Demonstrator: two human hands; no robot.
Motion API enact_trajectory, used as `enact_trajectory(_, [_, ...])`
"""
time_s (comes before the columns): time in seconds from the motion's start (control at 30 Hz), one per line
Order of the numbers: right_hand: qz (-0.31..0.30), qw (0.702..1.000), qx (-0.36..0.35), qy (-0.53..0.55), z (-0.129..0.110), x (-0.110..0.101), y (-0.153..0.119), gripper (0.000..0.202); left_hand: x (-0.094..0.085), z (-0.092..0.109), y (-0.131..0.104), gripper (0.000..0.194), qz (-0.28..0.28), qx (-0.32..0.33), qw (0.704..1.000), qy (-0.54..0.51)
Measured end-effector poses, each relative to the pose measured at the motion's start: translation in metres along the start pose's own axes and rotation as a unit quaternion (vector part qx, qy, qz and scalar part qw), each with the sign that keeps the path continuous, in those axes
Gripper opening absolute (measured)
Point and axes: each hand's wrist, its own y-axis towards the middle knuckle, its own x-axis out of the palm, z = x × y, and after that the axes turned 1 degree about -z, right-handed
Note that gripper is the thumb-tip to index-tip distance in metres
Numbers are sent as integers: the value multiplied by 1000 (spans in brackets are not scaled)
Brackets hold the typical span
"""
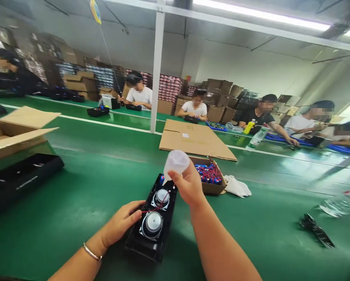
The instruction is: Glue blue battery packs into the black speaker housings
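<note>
In front of me a black speaker housing lies on the green table with its inside facing up. Two round silver speaker drivers sit in it, and thin red wires run across them. My left hand grips the housing's left edge, thumb on top and fingers partly hidden. My right hand is closed around a translucent white squeeze bottle. The bottle is tipped with its nozzle down at the far end of the housing, near a blue battery. Whether the nozzle touches anything I cannot tell.
Behind my right hand stands a cardboard box of blue batteries with red wires, a white cloth beside it. A flat cardboard sheet lies beyond. More black housings and an open carton are at left. Several people work across the table.
</note>
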Motion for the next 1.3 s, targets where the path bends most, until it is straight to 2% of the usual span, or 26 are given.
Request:
enact_trajectory(0.2, [-26, 999, -21, -19, 2, 9, 0, 53, -3, 1, 0, 54, 20, 9, 1000, 20])
enact_trajectory(0.43, [-36, 995, -29, -86, 7, 14, 0, 53, -4, 0, 2, 54, -4, 11, 1000, 22])
enact_trajectory(0.73, [-42, 991, -23, -123, 13, 21, 0, 53, -4, -5, 3, 60, -4, 10, 1000, 22])
enact_trajectory(0.93, [-58, 986, -24, -157, 13, 24, -5, 50, 5, 6, -2, 68, 34, 30, 998, 41])
enact_trajectory(1.1, [-67, 976, -22, -206, 24, 23, -8, 50, 5, 13, 0, 74, 38, 63, 995, 68])
enact_trajectory(1.3, [-89, 967, -22, -240, 23, 24, -13, 48, 6, 12, -1, 74, 34, 72, 995, 64])
